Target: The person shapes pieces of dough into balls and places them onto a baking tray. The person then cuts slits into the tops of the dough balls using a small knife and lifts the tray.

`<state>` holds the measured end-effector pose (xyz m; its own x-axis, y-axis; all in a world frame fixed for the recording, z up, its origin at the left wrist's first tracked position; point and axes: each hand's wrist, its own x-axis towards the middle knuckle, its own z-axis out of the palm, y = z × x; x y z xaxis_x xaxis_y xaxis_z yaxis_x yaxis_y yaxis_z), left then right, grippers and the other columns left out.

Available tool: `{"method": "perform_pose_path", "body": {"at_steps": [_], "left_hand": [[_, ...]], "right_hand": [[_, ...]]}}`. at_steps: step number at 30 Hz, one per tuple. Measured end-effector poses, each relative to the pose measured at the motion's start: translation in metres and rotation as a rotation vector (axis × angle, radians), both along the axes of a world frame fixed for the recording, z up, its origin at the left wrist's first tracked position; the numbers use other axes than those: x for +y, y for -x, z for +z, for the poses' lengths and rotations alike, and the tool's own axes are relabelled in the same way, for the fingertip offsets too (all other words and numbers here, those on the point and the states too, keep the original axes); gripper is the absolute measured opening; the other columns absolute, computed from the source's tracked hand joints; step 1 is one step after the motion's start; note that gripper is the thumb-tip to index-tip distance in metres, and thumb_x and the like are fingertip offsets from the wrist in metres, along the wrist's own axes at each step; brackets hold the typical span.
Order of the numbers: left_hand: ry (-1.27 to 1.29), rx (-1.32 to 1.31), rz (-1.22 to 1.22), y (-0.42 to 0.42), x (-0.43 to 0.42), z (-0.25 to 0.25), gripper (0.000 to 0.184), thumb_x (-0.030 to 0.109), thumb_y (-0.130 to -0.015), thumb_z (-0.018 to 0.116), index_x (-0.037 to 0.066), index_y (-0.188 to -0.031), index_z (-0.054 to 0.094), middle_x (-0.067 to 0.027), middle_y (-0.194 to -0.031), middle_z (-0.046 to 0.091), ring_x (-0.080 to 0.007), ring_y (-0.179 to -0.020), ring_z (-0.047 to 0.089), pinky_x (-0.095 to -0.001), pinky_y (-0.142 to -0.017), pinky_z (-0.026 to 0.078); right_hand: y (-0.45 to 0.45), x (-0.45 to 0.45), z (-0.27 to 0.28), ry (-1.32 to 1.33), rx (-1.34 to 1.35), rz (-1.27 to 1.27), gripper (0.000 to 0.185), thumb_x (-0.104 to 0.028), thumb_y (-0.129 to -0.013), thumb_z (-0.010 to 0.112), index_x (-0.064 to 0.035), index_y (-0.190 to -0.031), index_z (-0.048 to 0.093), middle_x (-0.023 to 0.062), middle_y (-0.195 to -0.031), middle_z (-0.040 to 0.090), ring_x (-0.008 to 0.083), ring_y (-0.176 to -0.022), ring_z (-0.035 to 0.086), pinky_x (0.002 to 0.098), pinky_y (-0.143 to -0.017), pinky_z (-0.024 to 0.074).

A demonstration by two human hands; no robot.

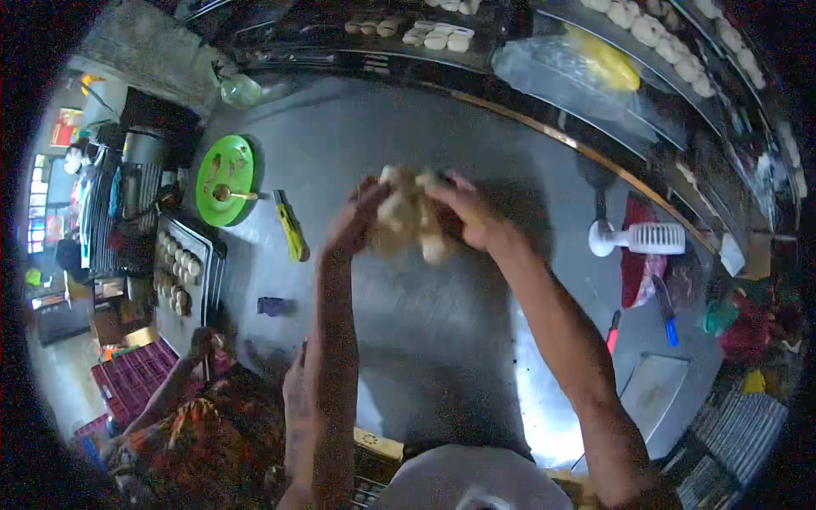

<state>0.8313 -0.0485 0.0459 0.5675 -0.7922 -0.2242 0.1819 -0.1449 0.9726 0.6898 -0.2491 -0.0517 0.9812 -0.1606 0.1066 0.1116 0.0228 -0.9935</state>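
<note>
Bare forearms end in my left grip and right grip, clasped on rounded, cream, doughy lumps between, a hold seemingly calling for even pressure next.

No txt, nos. or brand names legible. Red panel at far L of view: pale patch on it, too small/blurry to read. Cream strip nr bottom edge: small dark marks, can't tell if letters. Yellow cutter: any print unreadable.
</note>
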Motion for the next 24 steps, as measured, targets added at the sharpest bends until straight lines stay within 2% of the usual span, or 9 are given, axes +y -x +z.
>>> {"method": "perform_pose_path", "body": {"at_steps": [2,4,6,9,12,14,15,23,24], "left_hand": [[-0.25,0.213,0.181,0.068,0.038,0.028,0.063,0.028,-0.095,0.06,-0.002,-0.144,0.036,-0.0178,-0.144,0.044,-0.0241,-0.13,0.047,-0.0341,-0.106,0.038],[-0.322,0.424,0.113,0.132,0.07,0.06,0.077,0.026,-0.092,0.066,-0.006,-0.148,0.023,-0.0216,-0.149,0.036,-0.0275,-0.135,0.042,-0.0357,-0.112,0.034],[-0.299,0.387,0.024,0.187,0.111,0.017,0.048,0.019,-0.091,0.065,0.003,-0.132,0.046,-0.0185,-0.131,0.053,-0.0304,-0.119,0.054,-0.0409,-0.095,0.046],[-0.396,-0.808,0.0,0.251,0.126,0.008,0.038,0.017,-0.086,0.066,0.005,-0.12,0.056,-0.0197,-0.12,0.056,-0.0378,-0.11,0.055,-0.0474,-0.092,0.045],[-0.357,-0.83,0.111,0.293,0.131,0.016,0.036,0.017,-0.087,0.065,0.004,-0.119,0.057,-0.0192,-0.122,0.055,-0.0369,-0.113,0.053,-0.0495,-0.096,0.042],[-0.227,-0.735,0.144,0.318,0.122,0.027,0.033,0.016,-0.087,0.065,0.003,-0.117,0.058,-0.0192,-0.12,0.055,-0.037,-0.113,0.053,-0.0477,-0.096,0.043],[-0.142,-0.133,0.247,0.329,0.12,0.013,0.033,0.013,-0.085,0.066,0.004,-0.116,0.058,-0.0185,-0.12,0.055,-0.0378,-0.111,0.053,-0.0456,-0.095,0.044],[-0.381,-0.541,0.093,0.43,0.125,-0.017,0.05,0.008,-0.084,0.068,0.008,-0.132,0.051,-0.0234,-0.132,0.049,-0.0417,-0.12,0.049,-0.0526,-0.097,0.041],[-0.415,-0.993,0.01,0.439,0.123,0.006,0.056,0.004,-0.083,0.067,0.006,-0.135,0.048,-0.0246,-0.133,0.047,-0.0403,-0.121,0.049,-0.0501,-0.098,0.042]], "right_hand": [[0.078,0.037,0.081,-0.532,0.52,-0.119,0.049,-0.029,-0.089,0.068,-0.0083,-0.13,0.051,0.0082,-0.111,0.064,0.0183,-0.092,0.065,0.0336,-0.078,0.0533],[0.153,0.065,0.151,-0.969,0.625,-0.015,0.056,-0.023,-0.085,0.07,-0.0015,-0.132,0.047,0.015,-0.132,0.054,0.0287,-0.127,0.048,0.0443,-0.109,0.0365],[0.223,0.1,0.14,-0.431,0.708,-0.136,0.044,-0.028,-0.093,0.064,-0.0048,-0.128,0.051,0.0104,-0.111,0.064,0.0216,-0.092,0.066,0.0327,-0.081,0.0552],[0.316,0.142,0.111,0.785,0.562,-0.429,0.041,-0.019,-0.093,0.063,-0.0017,-0.129,0.051,0.014,-0.122,0.059,0.0226,-0.11,0.06,0.0348,-0.094,0.05],[0.401,0.151,0.083,0.127,0.581,-0.638,0.041,-0.015,-0.089,0.066,-0.0022,-0.126,0.054,0.0163,-0.12,0.06,0.0271,-0.105,0.063,0.0355,-0.091,0.0516],[0.445,0.13,0.091,0.625,0.655,-0.644,0.048,-0.013,-0.085,0.067,-0.0023,-0.129,0.051,0.0222,-0.116,0.059,0.036,-0.099,0.063,0.04,-0.086,0.053],[0.443,0.107,0.141,0.731,0.744,-0.699,0.049,-0.013,-0.085,0.066,-0.0027,-0.13,0.05,0.0233,-0.115,0.059,0.0388,-0.098,0.062,0.0427,-0.085,0.0529],[0.505,0.016,0.061,0.909,0.582,-0.89,0.057,-0.017,-0.078,0.07,-0.0092,-0.131,0.05,0.0207,-0.11,0.06,0.0419,-0.092,0.06,0.0493,-0.079,0.051],[0.505,0.015,0.041,0.933,0.503,-0.84,0.057,-0.016,-0.078,0.069,-0.009,-0.131,0.051,0.0198,-0.111,0.061,0.0411,-0.093,0.06,0.0491,-0.08,0.0508]]}}
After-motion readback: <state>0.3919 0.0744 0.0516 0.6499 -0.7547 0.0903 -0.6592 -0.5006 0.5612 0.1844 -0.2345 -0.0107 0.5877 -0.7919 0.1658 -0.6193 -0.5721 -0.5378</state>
